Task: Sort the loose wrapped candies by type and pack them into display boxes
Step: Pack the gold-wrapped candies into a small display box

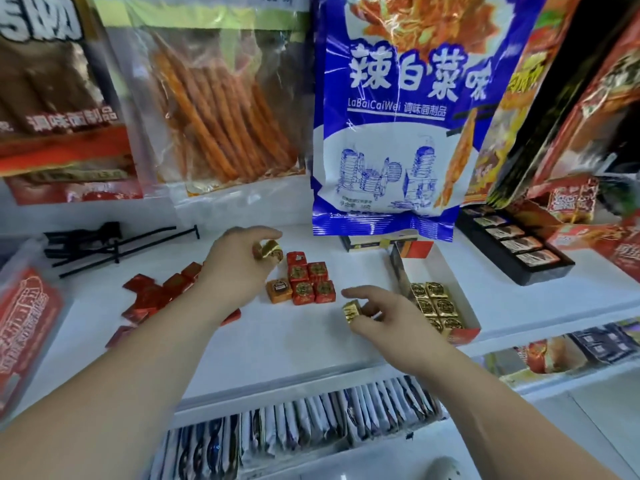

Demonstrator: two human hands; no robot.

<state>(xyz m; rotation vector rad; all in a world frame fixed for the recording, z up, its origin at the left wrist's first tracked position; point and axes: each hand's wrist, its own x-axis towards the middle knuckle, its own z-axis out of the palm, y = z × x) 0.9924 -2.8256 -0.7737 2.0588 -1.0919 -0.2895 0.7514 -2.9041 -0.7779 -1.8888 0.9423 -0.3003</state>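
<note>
While gold pieces sit pinched in both hands, roughly midway through the sort, by the look of it. Left hand [239, 261] closed on a gold candy [268, 250], raised just above the red cluster. Right hand [377, 315] closed on a second gold candy [352, 311], low over the shelf [294, 341] and just left of the display box [465, 306].

Already packed in that box: a double row of gold-wrapped candies [434, 303] filling its near end, far end bare. Likely destination for both held pieces, judging by colour.

Yet to be boxed: the red cube candies [310, 280], stacked in a tidy block at mid-shelf, touching one another; one orange candy [278, 289] right beside them; flat red-wrapped pieces [152, 294] scattered farther left, partly hidden under the left forearm. No box for these clearly in sight; a dark tray of wrapped bars [516, 244] farther right, already full.
</note>
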